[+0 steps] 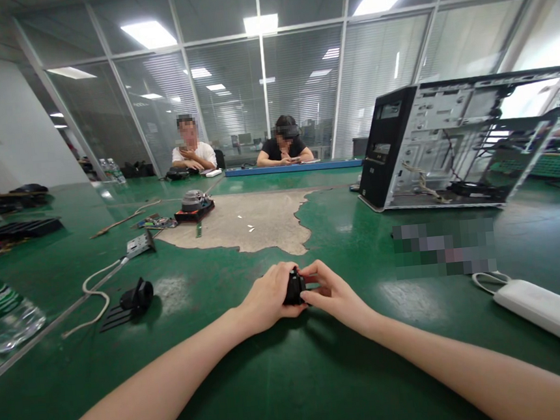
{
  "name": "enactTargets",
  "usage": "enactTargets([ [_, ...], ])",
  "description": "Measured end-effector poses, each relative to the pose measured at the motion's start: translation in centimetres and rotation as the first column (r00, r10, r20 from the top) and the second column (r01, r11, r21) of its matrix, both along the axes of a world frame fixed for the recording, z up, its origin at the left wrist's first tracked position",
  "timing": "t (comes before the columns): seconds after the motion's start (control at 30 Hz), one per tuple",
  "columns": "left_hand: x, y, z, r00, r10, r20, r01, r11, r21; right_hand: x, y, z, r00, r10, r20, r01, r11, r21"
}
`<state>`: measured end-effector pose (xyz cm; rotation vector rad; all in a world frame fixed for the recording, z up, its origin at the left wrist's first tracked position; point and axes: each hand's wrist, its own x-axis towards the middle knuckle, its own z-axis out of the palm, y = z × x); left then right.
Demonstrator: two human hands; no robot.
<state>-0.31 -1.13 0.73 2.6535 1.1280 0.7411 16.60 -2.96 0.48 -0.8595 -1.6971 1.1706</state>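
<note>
A small black part (295, 290) is held between both hands, just above the green table (275, 380) near its front middle. My left hand (270, 294) wraps round it from the left, thumb on the near side. From the right, my right hand (330, 292) pinches its right side with thumb and fingertips. The fingers hide much of the part, so its exact shape is hard to tell. To the left lies a black bracket-like piece (138, 297) with a round end and slats.
An open computer case (392, 148) stands at the right, with a white power strip (548, 314) nearer. Plastic bottle (4, 309) at the left edge; metal piece with cable (138, 244) and red-black device (194, 206) further back. Two people sit across the table.
</note>
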Motion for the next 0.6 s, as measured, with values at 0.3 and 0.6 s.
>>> enactTargets([
  [0.3,0.12,0.05,0.06,1.000,0.010,-0.005,-0.010,1.000,0.003,-0.12,0.62,-0.46,0.999,-0.043,0.001,0.043,0.998,-0.054],
  [0.6,0.06,-0.07,0.17,1.000,0.010,0.001,-0.010,1.000,0.006,0.00,0.19,0.16,0.999,-0.034,-0.027,0.033,0.999,-0.033],
])
